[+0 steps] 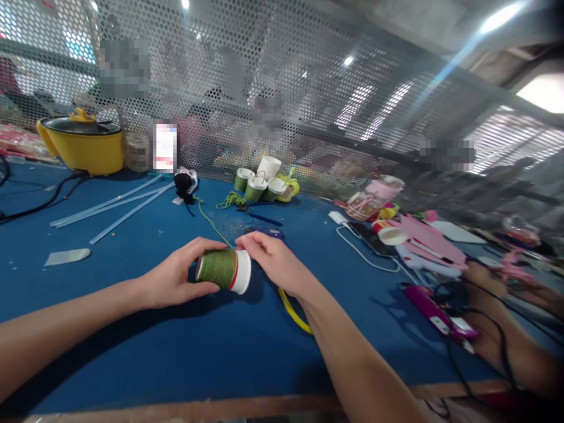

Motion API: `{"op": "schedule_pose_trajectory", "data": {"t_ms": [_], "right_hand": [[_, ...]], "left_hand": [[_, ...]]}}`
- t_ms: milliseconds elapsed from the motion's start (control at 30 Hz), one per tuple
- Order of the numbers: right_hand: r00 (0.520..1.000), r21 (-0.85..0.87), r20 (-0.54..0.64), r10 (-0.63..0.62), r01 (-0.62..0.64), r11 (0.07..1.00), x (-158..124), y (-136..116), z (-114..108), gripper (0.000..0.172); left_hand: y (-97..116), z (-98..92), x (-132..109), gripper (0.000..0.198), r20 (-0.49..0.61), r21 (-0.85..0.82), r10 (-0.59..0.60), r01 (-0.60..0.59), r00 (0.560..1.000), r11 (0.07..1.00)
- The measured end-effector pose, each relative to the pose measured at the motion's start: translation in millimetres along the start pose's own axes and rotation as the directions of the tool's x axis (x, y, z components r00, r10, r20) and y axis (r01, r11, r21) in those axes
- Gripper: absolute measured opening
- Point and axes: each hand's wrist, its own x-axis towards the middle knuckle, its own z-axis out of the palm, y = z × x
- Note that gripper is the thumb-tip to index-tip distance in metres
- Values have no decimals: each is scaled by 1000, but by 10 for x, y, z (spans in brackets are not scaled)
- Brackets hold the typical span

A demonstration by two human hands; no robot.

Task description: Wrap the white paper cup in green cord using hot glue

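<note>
A cup-shaped spool wound with green cord (218, 268), with a white end and a red stripe, lies sideways between my hands. My left hand (176, 273) is wrapped round its left part, thumb below and fingers on top. My right hand (268, 252) is closed at the upper edge of the white end, fingertips pinched together; whatever they hold is too small to make out. A thin green strand runs from the spool up and left toward a black bundle (184, 184). Beneath my right wrist shows a curved yellow handle (294, 311).
Green-wound cups (257, 188) stand by the mesh partition, with pliers (263, 218) before them. At the back left is a yellow pot (90, 147), near clear strips (132, 212). Another person's arm (506, 329) rests at the right, beside a purple tool (434, 311) and cables.
</note>
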Motion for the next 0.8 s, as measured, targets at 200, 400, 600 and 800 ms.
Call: {"op": "schedule_pose_trajectory", "data": {"t_ms": [200,400,600,800], "right_hand": [[985,176,172,-14,-17,984,-5,1,48,46],[990,286,126,69,-103,953,14,-56,87,52],[998,362,65,-16,-9,932,124,-159,74,44],[983,298,178,-40,-15,954,328,-219,160,45]], "left_hand": [[5,17,-10,57,61,-20,9,-8,998,1000],[0,9,-22,58,85,4,46,-46,995,999],[-4,-1,-29,62,122,31,46,-50,991,998],[15,-15,-26,58,149,63,33,-43,988,997]]}}
